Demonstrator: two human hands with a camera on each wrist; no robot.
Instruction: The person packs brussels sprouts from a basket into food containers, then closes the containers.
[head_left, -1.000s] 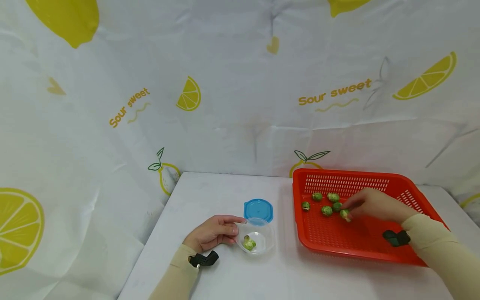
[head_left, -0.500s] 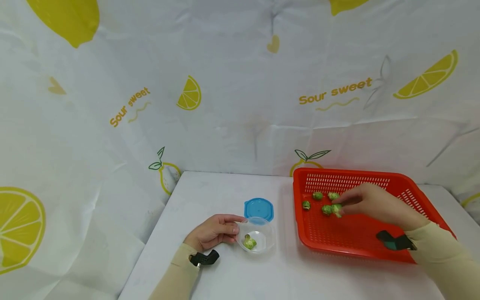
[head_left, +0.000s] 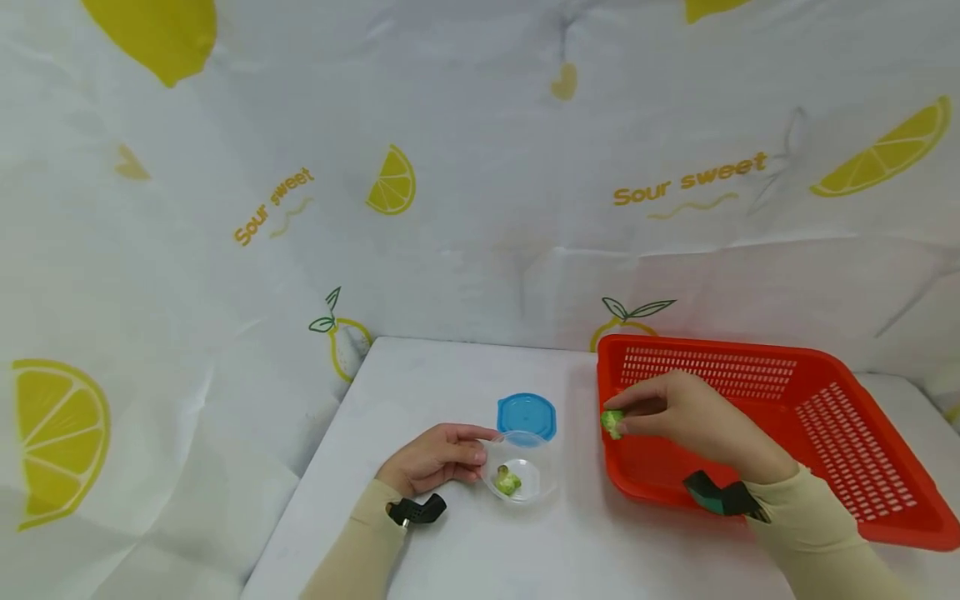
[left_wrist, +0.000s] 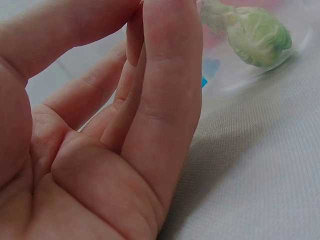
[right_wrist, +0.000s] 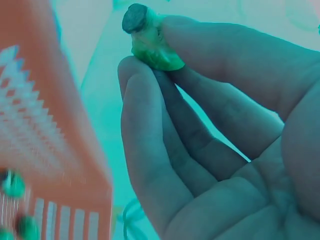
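In the head view, my left hand [head_left: 435,460] grips the left side of a small clear plastic container [head_left: 536,477] between thumb and fingers. One Brussels sprout lies inside that container; it also shows in the left wrist view as a pale green sprout [left_wrist: 260,37]. My right hand [head_left: 686,421] pinches another Brussels sprout [head_left: 612,423] at its fingertips, over the left rim of a red plastic basket [head_left: 866,433]. The right wrist view shows the brown cut stem of this held sprout [right_wrist: 155,47]. My hand covers the basket's other sprouts in the head view.
Behind the container lies a blue lid [head_left: 528,414], partly overlapped by its rim. Several blurred sprouts [right_wrist: 12,184] show inside the basket in the right wrist view. The white table [head_left: 442,375] meets a lemon-print cloth [head_left: 480,283] at its back and left.
My right hand has lifted a sprout from among the others in the basket and carried it left to the basket's rim. The left hand keeps its hold on the container; the view has shifted slightly.
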